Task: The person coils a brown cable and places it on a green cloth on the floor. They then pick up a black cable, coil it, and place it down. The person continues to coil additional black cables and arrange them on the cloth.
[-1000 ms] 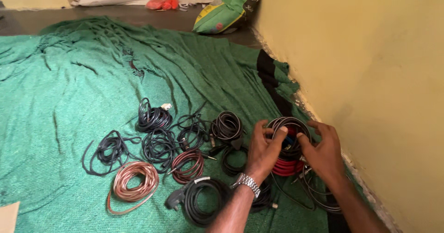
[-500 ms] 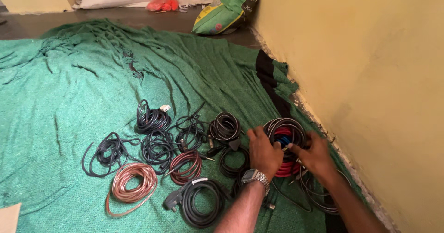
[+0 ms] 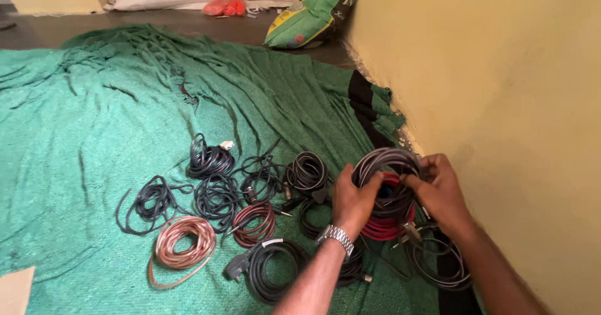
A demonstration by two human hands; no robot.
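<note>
Fingers of your left hand [image 3: 352, 197] curl closed over the near-left rim of a grey-black cable coil [image 3: 387, 165], and those of your right hand [image 3: 440, 193] pinch its right rim, so both hands grip the coil at the right end of the spread, close to the yellow wall [image 3: 501, 102]. It sits on top of a red cable coil [image 3: 382, 226], though whether the two touch is hard to tell. To your left, more coils lie on the green blanket [image 3: 94, 115]: a copper-coloured coil [image 3: 183, 245], a dark red coil [image 3: 255, 222] and a thick black coil with a plug [image 3: 266, 268].
</note>
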